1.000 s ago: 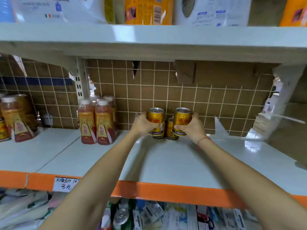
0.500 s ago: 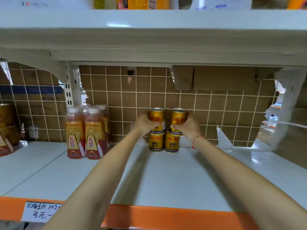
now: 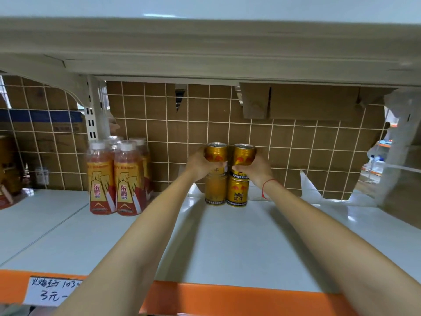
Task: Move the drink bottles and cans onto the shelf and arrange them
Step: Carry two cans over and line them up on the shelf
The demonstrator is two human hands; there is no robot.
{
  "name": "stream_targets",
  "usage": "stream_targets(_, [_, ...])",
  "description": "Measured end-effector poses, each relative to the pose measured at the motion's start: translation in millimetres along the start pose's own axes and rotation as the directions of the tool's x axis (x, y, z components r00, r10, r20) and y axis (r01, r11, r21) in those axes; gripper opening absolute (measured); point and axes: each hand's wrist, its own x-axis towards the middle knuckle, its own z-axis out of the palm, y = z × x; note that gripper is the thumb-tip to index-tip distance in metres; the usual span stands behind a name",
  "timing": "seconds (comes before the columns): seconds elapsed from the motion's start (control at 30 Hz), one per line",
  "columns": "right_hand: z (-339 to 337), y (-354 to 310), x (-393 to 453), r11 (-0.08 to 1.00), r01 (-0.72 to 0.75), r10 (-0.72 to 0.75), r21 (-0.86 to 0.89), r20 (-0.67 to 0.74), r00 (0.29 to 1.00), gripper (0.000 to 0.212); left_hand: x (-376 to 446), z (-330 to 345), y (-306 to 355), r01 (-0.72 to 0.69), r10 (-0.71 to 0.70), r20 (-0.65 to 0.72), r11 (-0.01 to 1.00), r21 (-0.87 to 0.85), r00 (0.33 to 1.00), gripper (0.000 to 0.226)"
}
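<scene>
Gripping one upper can each, left hand (image 3: 200, 165) and right hand (image 3: 255, 171) now seat them, apparently flush, on the lower cans (image 3: 237, 192). Earlier both hovered nearer.

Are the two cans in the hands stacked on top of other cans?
Yes, the left upper can and right upper can sit on two lower cans.

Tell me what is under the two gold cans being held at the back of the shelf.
Under each held can stands another gold can, upright on the white shelf. The left hand and right hand cover the joints, so contact cannot be confirmed.
</scene>
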Motion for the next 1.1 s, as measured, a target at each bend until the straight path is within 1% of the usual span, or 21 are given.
stream_targets(0.2, [-0.5, 0.3, 3.9, 1.000, 0.019, -0.019, -0.010, 0.021, 1.000, 0.055, 3.5, 2.5, -1.0, -0.007, 0.007, 0.000, 1.000, 0.030, 1.000, 0.060])
stream_targets(0.37, [1.6, 3.2, 9.8, 0.999, 0.029, -0.029, -0.037, 0.019, 0.999, 0.056, 11.8, 8.5, -5.9, 0.013, -0.012, -0.014, 0.999, 0.047, 1.000, 0.057])
stream_targets(0.47, [2.2, 4.6, 11.4, 0.999, 0.028, -0.027, -0.022, 0.024, 0.999, 0.056, 14.0, 9.8, -7.3, 0.021, -0.020, -0.021, 0.998, 0.052, 1.000, 0.055])
stream_targets(0.6, [3.5, 13.1, 18.3, 1.000, 0.030, -0.029, -0.009, 0.048, 0.998, 0.064, 12.8, 9.9, -7.5, 0.015, -0.015, -0.019, 1.000, 0.003, 1.000, 0.056])
stream_targets(0.67, [2.3, 13.7, 20.5, 0.999, 0.037, -0.036, -0.017, 0.080, 0.996, 0.067, 10.6, 9.1, -8.6, 0.016, -0.016, 0.021, 0.999, -0.029, 1.000, 0.056])
stream_targets(0.73, [-1.0, 7.5, 16.2, 0.999, 0.034, -0.033, -0.014, 0.110, 0.993, 0.063, 7.8, 8.5, -12.1, 0.025, -0.019, 0.078, 0.997, -0.067, 0.997, 0.053])
stream_targets(0.8, [-4.5, 2.6, 11.8, 1.000, 0.023, -0.024, 0.004, 0.122, 0.992, 0.058, 6.3, 8.8, -18.7, 0.049, -0.040, 0.102, 0.995, -0.087, 0.994, 0.053])
stream_targets(0.93, [-6.9, 4.1, 9.4, 0.998, 0.022, -0.029, 0.061, 0.112, 0.993, 0.061, 3.8, 10.2, -27.0, 0.063, -0.049, 0.100, 0.988, -0.144, 0.994, 0.053])
stream_targets(1.03, [-7.6, 8.6, 9.3, 0.996, 0.017, -0.030, 0.083, 0.154, 0.988, 0.070, 0.7, 10.6, -26.9, 0.048, -0.035, 0.079, 0.984, -0.174, 0.996, 0.050])
stream_targets(1.1, [-5.9, 11.1, 6.8, 0.998, 0.017, -0.027, 0.059, 0.182, 0.983, 0.066, 0.3, 11.2, -27.9, 0.050, -0.037, 0.074, 0.983, -0.179, 0.997, 0.052])
